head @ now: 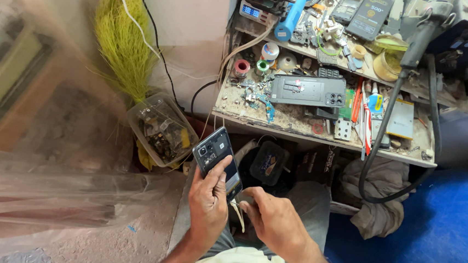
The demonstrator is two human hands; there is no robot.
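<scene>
Above lap, dark phone (218, 160) shows cameras.

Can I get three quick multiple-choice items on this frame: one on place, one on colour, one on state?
1. Where does the clear plastic tub of small parts sit?
A. on the workbench top
B. low down, left of the workbench, below the broom
C. on the blue floor

2. What colour are the bristles of the broom?
A. yellow-green
B. red
C. black

3. How is the dark phone held?
A. lying flat on the workbench
B. gripped in the left hand, camera end up
C. pinched between both hands

Answers:
1 B: the tub stands beside the workbench edge, under the bristles.
2 A: the bristles are plainly yellow-green.
3 B: the left hand wraps the phone, thumb on its back; the right hand stays beside it, not on the phone.
</scene>
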